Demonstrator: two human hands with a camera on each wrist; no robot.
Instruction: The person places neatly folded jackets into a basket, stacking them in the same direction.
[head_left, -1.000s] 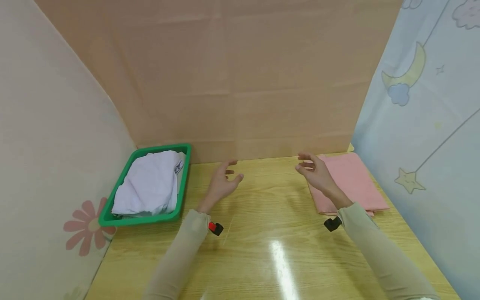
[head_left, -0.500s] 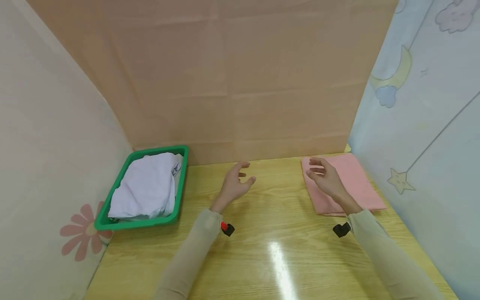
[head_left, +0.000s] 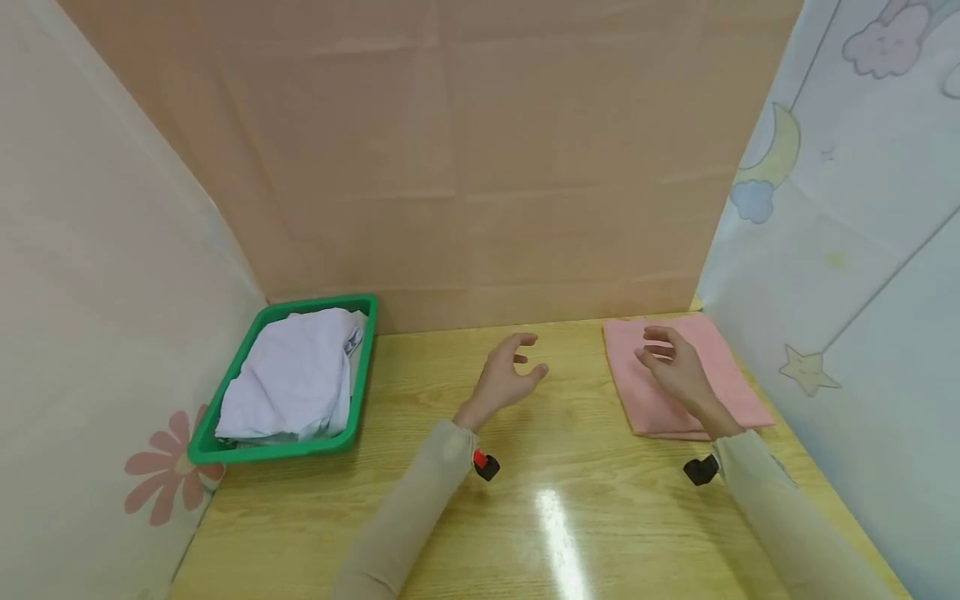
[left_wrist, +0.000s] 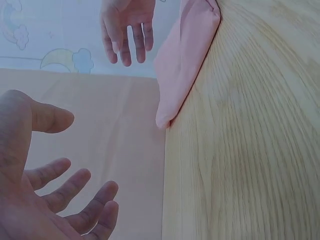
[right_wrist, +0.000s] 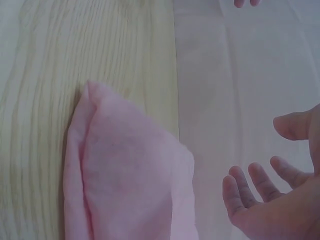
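Observation:
A folded pink cloth [head_left: 720, 367] lies flat at the table's back right corner; its folded edge [left_wrist: 185, 55] shows in the left wrist view and its near layers [right_wrist: 130, 175] in the right wrist view. My right hand [head_left: 675, 367] hovers just above that cloth, fingers spread and relaxed, holding nothing. Over the bare wood near the table's middle, my left hand [head_left: 510, 375] hangs with loosely curved fingers [left_wrist: 65, 200] and is empty. A green tray [head_left: 225, 442] at the back left holds a crumpled white cloth [head_left: 292, 375].
The wooden table [head_left: 525, 517] is walled by a cardboard panel [head_left: 480, 167] behind, a flower-print sheet [head_left: 90, 292] on the left and a moon-and-star sheet [head_left: 847, 250] on the right. Small cameras sit on both wrists.
Both hands have drifted to the right. The right hand now hovers over the pink cloth, and the left hand has moved from near the tray toward the table's middle.

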